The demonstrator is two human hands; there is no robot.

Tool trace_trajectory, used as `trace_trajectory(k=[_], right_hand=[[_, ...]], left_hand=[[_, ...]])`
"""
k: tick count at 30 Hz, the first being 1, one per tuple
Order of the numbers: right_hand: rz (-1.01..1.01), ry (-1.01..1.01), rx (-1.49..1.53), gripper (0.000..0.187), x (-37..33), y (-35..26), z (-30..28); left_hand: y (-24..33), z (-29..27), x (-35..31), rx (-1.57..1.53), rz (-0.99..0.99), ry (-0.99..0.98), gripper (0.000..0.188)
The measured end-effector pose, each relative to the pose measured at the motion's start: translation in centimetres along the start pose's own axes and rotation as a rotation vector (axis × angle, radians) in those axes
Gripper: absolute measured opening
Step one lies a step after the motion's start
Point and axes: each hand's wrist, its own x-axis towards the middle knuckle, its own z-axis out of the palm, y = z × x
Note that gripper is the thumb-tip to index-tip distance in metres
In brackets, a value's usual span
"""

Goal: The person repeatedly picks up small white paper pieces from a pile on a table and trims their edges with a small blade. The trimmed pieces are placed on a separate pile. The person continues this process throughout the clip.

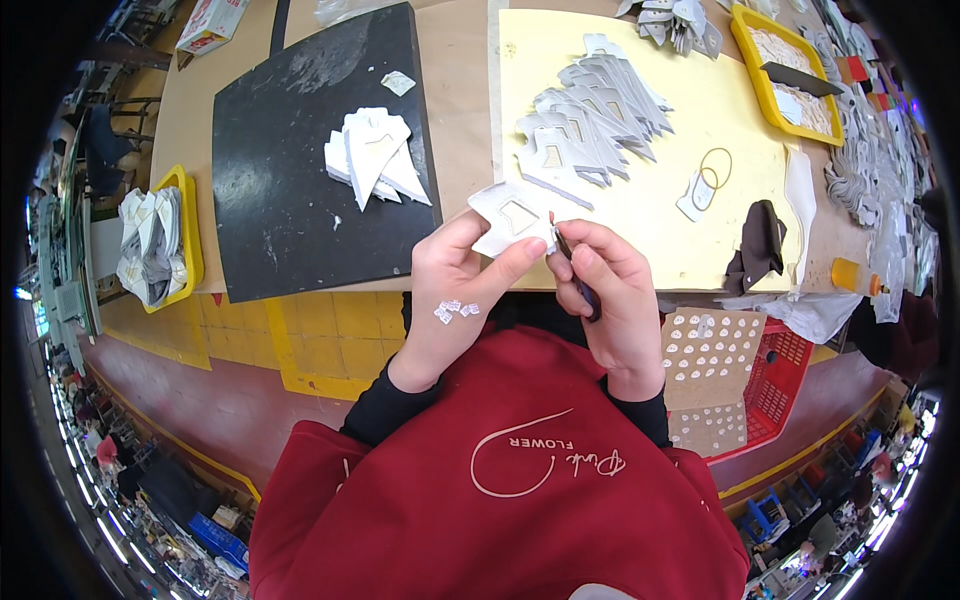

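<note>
My left hand (pixel 440 290) pinches a white flat cut piece (pixel 487 207) with a shaped window in it, held up over the table's near edge. Several tiny printed white labels (pixel 456 308) lie on the back of that hand. In my right hand (pixel 618 285) are slim dark-handled thread snips (pixel 592 303), partly covered by the fingers. Their tip is by the right-hand edge of the piece, where both hands' fingertips nearly meet. Something small and white shows at those fingertips, too small to name. Just beyond lies a fanned stack of grey-white cut pieces (pixel 600 105).
A black board (pixel 290 180) on the left bears a white stack of pieces (pixel 375 150). Yellow trays stand at far left (pixel 195 225) and far right (pixel 755 75). Rubber bands (pixel 716 160) and a dark cloth (pixel 760 245) lie on the right. A red crate (pixel 785 370) sits below the edge.
</note>
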Motion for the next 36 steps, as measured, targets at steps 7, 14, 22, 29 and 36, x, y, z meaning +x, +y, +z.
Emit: trace_trajectory(k=[7,14,22,29,36], right_hand=[[0.228,-0.146,0.511,0.023,-0.2,-0.6,-0.1],[-0.660,-0.154,-1.231,0.036,-1.6,0.4,3.7],[-0.342,-0.280,-1.324,0.044,-2.4,-1.4,3.6],[-0.321,-0.045,-1.224,0.038,-2.8,-1.7,-0.2],[-0.328,0.196,-1.174,0.038,-2.0,-2.6,0.0]], left_hand=[[0.1,-0.2,0.2,-0.134,-0.075,-0.018,0.027],[-1.4,-0.4,1.4,0.201,0.004,0.107,0.027],[0.1,-6.7,2.8,0.605,0.225,0.355,0.026],[2.5,-8.3,4.1,1.326,0.395,0.706,0.030],[-2.9,-0.1,4.8,1.052,0.318,0.167,0.047]])
